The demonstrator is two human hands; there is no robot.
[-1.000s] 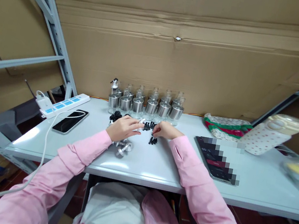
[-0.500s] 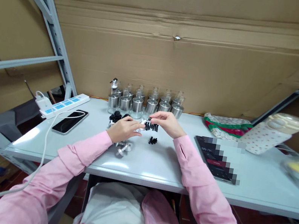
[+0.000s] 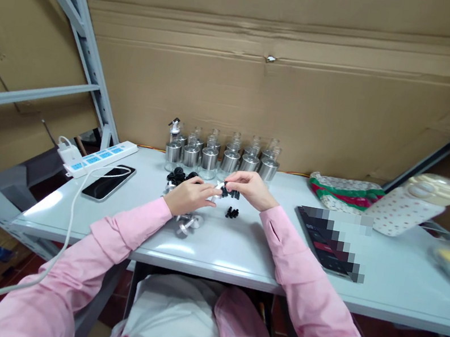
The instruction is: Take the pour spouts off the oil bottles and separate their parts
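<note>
My left hand (image 3: 189, 196) is closed around a small white and silver bottle-top fitting (image 3: 219, 185), its tip showing past the fingers. Close against that tip, my right hand (image 3: 253, 189) pinches a small black piece (image 3: 226, 183). Whether the two parts are joined I cannot tell. Small black plugs (image 3: 232, 213) lie in a cluster on the table, with others partly hidden behind my right fingers. Black caps (image 3: 179, 175) are heaped beyond my left hand. Nearer my left wrist lie several silver fittings (image 3: 187, 224).
Steel-clad glass bottles (image 3: 230, 162) stand in rows at the back; the leftmost front one carries a black-tipped spout (image 3: 175, 124). To the left are a phone (image 3: 108, 183) and a power strip (image 3: 101, 158). A tablet (image 3: 320, 239), a patterned cloth (image 3: 342, 191) and a tumbler (image 3: 411, 205) sit right.
My right hand has brought the black piece closer to the white tip in my left hand. The whole view has shifted slightly.
</note>
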